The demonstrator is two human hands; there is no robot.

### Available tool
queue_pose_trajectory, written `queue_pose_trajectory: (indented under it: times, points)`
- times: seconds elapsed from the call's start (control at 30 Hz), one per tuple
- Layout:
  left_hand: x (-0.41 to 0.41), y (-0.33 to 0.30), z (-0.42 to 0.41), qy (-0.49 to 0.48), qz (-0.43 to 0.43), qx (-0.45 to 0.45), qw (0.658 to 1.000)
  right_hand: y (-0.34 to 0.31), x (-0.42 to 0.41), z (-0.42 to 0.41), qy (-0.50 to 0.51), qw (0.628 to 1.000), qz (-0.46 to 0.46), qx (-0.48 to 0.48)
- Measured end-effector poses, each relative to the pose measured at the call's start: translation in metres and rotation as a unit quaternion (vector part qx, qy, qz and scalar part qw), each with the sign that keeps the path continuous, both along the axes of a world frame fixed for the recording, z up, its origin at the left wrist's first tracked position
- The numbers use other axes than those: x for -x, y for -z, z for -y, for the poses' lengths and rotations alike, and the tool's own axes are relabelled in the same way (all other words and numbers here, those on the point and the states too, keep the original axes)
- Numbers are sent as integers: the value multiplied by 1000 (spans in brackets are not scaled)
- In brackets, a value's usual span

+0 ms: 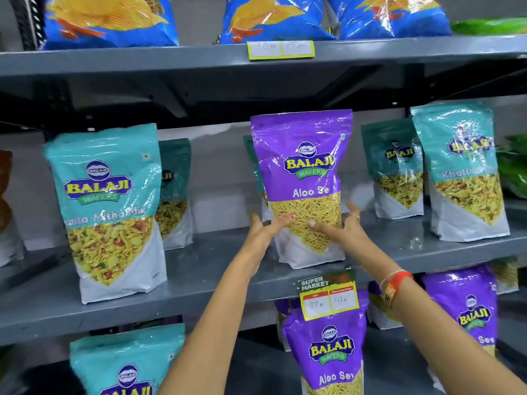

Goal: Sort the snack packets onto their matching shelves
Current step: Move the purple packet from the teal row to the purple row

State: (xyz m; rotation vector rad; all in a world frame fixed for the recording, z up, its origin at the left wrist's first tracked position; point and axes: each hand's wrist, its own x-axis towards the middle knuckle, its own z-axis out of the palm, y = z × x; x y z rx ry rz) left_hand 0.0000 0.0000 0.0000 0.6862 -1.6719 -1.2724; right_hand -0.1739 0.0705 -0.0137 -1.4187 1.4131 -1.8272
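Note:
A purple Aloo Sev packet (302, 166) stands upright on the middle shelf (199, 283), among teal Khatta Mitha Mix packets (108, 206). My left hand (263, 229) grips its lower left side with the thumb across the front. My right hand (342, 226) holds its lower right side, fingers behind and thumb in front. More purple Aloo Sev packets (328, 349) stand on the shelf below, with a teal packet (128, 363) at that shelf's left.
Teal packets (462, 169) stand at the middle shelf's right and others (395, 169) behind. Blue wafer bags (108, 18) fill the top shelf. A price tag (328, 295) hangs on the middle shelf's edge. Green bags (513, 166) sit at far right.

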Motion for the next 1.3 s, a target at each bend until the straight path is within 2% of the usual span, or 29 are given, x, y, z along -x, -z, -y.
queue_pose_trajectory:
  times: [0.1, 0.27, 0.6, 0.8, 1.0, 1.3]
  points:
    - [10, 8, 4, 47, 20, 58, 997, 0, 6, 2, -25, 999, -11, -36]
    - [27, -1, 17, 59, -11, 71, 996, -11, 23, 7, 3, 1000, 5, -28]
    - [-7, -7, -24, 17, -1, 159, 987, -18, -10, -36, 15, 999, 9, 47]
    - [-48, 12, -63, -12, -38, 200, 979, -3, -50, -70, 23, 997, -18, 77]
    - [-91, 80, -86, -54, -43, 187, 980, 53, -87, -79, -27, 996, -40, 73]
    - [-146, 207, -71, -98, 91, 68, 989, 210, -130, -36, -61, 995, 18, -76]
